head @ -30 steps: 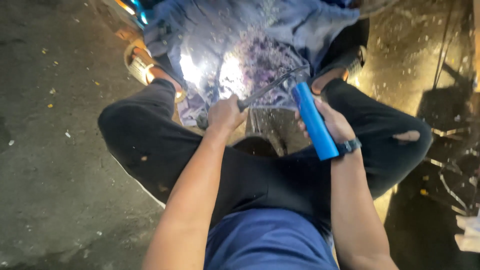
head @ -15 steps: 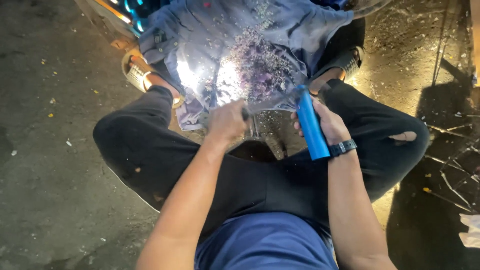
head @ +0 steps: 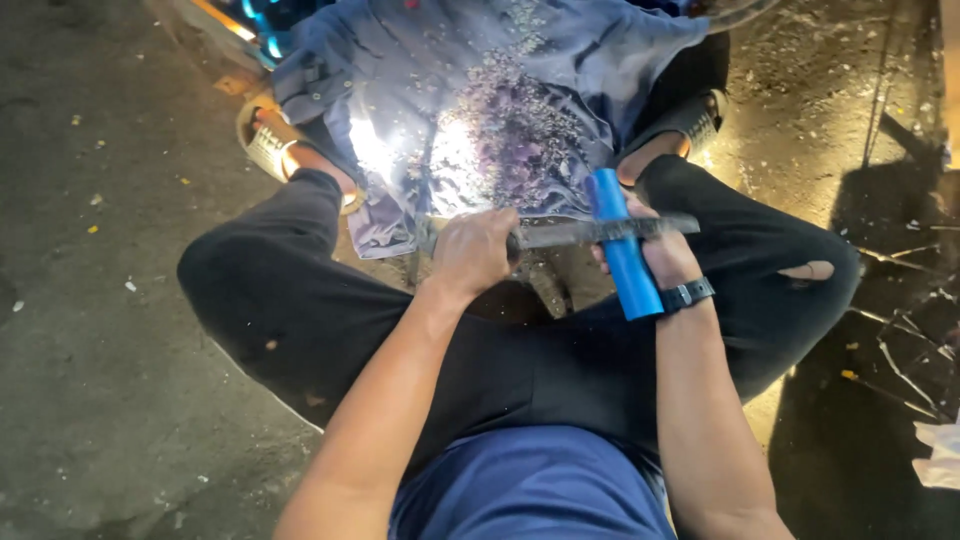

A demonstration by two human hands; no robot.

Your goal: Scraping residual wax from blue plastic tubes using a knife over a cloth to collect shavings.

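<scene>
- Posture: the person sits on the ground with knees spread, forearms reaching forward between black trouser legs (head: 300, 300), which leaves a work zone over the gap between the feet.
- Right hand (head: 665, 255): fingers wrapped around a blue tube (head: 622, 245), held tilted, top end away from the body. A dark wrist strap (head: 688, 294) sits just behind the grip.
- Left hand (head: 473, 250): fingers clenched on the handle end of a long dark blade (head: 590, 232). The blade lies crosswise, touching the tube near its upper half, apparently set to cut or scrape it.
- Cloth (head: 480, 90): a blue-grey sheet spread directly beyond the hands, littered with small pale chips (head: 520, 130), placed where falling waste would land.
- Sandals (head: 265, 140): both feet rest at the cloth's edges, likely pinning it flat.
</scene>
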